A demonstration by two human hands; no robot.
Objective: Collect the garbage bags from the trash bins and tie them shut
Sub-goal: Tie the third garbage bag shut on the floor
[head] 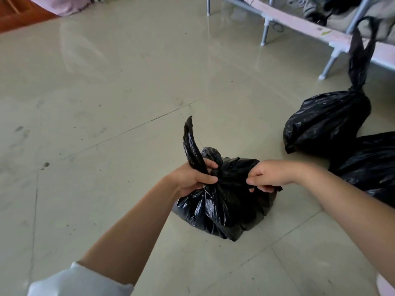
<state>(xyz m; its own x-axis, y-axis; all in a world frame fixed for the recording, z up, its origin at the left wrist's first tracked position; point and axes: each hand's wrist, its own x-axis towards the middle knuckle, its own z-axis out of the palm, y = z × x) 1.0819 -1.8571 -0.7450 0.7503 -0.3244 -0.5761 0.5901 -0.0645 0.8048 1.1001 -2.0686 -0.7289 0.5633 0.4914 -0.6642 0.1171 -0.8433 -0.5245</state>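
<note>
A filled black garbage bag [224,206] sits on the tiled floor in front of me. My left hand [192,178] grips one twisted handle strip of the bag, whose free end sticks up past my fingers. My right hand [269,176] pinches the other handle strip on the bag's right side. A knot of plastic lies between the two hands. A second black bag [324,122] lies to the right, tied at the neck with its handles standing up. Part of a third black bag [372,165] shows at the right edge, behind my right forearm.
The glossy beige tile floor [106,103] spreads wide to the left and ahead. A metal-legged bed frame [265,30] with pink bedding and clothes runs along the upper right. Brown wooden furniture [19,13] is at the upper left corner.
</note>
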